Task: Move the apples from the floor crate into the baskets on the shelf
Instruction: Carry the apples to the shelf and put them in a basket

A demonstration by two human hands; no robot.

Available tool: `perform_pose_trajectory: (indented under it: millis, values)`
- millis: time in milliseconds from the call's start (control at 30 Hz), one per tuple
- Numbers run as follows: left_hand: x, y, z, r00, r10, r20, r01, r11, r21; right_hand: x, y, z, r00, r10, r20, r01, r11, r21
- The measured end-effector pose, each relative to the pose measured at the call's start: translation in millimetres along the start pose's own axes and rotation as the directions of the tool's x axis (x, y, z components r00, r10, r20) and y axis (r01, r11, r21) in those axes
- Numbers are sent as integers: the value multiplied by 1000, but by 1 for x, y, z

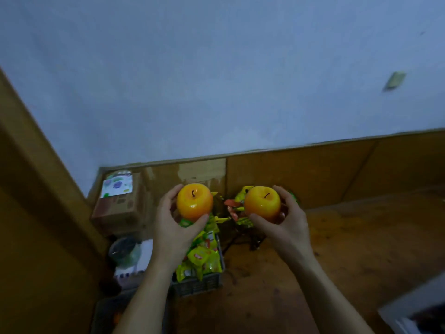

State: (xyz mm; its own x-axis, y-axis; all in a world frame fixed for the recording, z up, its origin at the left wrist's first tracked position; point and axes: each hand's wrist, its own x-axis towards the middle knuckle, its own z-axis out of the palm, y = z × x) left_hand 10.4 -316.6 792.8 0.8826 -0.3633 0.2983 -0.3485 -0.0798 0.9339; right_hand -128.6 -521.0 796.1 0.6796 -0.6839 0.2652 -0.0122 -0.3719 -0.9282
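Two orange-yellow apples with dark stems are held up side by side, stems pointing up. My left hand (172, 225) grips the left apple (194, 201) from its left and underside. My right hand (286, 220) cups the right apple (262, 203) from the right and below. Both apples hang above a wooden surface (349, 249) in front of a low cardboard wall (301, 174). No shelf baskets can be made out. A dark crate corner (108, 314) shows at the bottom left; I cannot tell what it holds.
A grey plastic crate (197, 284) of yellow-green snack packets sits under my left hand. More packets (237, 208) lie between the apples. A cardboard box (115, 201) with a printed label stands at the left, a wooden panel (36, 189) beyond it. A white object (414, 309) is bottom right.
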Motion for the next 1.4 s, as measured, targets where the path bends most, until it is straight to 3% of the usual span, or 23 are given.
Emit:
perform_pose_trajectory:
  millis: [333,567,800,1033,1400]
  values:
    - [-73,58,120,972,66,227,-62,998,-23,-100,16,-155,957,56,-286,-81,994,-77]
    - [-113,105,216,892,176,417,-129,982,-138,-156,15,-248,869,65,-491,-154,978,-142]
    - [-140,136,321,755,250,606,-137,964,-227,-195,24,-332,718,93,-689,-265,953,-148]
    - [-161,171,426,570,331,752,-114,939,-326,-210,28,-399,551,85,-831,-346,929,-135]
    - [-227,227,555,265,448,854,4,885,-466,-259,36,-487,278,23,-960,-477,871,-117]
